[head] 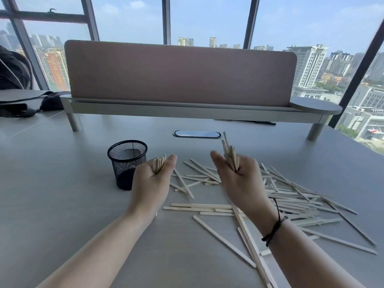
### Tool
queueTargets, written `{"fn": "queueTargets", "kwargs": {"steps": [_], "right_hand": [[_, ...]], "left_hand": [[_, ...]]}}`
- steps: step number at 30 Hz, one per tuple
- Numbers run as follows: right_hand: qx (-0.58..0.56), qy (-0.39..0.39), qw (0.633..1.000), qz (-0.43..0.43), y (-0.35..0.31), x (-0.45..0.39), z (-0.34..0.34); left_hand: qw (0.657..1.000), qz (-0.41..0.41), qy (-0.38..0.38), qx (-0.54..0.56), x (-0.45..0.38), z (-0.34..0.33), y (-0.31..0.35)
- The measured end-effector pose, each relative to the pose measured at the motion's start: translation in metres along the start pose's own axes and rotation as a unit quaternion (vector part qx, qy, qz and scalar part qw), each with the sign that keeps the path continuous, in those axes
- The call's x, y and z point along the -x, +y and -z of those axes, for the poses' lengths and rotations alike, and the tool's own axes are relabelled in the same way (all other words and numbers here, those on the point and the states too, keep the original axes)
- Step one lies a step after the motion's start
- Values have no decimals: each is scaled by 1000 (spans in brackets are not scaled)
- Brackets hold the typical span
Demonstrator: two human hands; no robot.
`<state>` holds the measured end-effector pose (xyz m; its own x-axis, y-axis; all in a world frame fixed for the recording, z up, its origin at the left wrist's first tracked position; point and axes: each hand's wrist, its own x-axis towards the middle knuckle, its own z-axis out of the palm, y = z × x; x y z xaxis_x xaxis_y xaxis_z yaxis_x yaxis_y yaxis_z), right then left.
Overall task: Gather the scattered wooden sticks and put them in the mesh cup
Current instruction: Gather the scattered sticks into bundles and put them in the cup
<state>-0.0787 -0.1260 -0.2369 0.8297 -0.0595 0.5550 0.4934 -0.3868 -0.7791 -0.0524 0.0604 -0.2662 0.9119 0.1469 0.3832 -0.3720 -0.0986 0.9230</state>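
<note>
Sticks (291,196) lie scattered across the grey table (62,204) from 3 to 5 o'clock, some cut off at the bottom edge. Left hand (152,181) grips a bundle (159,164), partly hiding the mesh cup (126,163) at 10 o'clock; right hand (236,179) clutches another bundle (229,154), fingers hidden.

The cup (127,163) is placed left of centre on the table (62,204). Loose sticks (291,200) are spread at centre right and lower right. A divider (180,73) is set behind, across the upper frame.
</note>
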Motion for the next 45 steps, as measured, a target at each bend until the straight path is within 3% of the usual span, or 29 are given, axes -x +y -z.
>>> {"fn": "queueTargets", "kwargs": {"steps": [7, 12, 18, 28, 45], "right_hand": [[-171, 41, 978, -115, 0, -12, 0], [-195, 59, 971, -128, -7, -17, -2], [-301, 84, 932, -181, -16, -23, -3], [-211, 57, 966, -138, -17, -41, -13], [-159, -3, 974, -162, 18, -13, -25]], "left_hand": [[1000, 1, -8, -5, 0, -1, -2], [1000, -1, -11, -9, 0, 0, -3], [1000, 2, -17, -6, 0, -1, -4], [1000, -3, -10, -7, 1, -1, -5], [999, -15, 14, -30, -4, 4, -6]]}}
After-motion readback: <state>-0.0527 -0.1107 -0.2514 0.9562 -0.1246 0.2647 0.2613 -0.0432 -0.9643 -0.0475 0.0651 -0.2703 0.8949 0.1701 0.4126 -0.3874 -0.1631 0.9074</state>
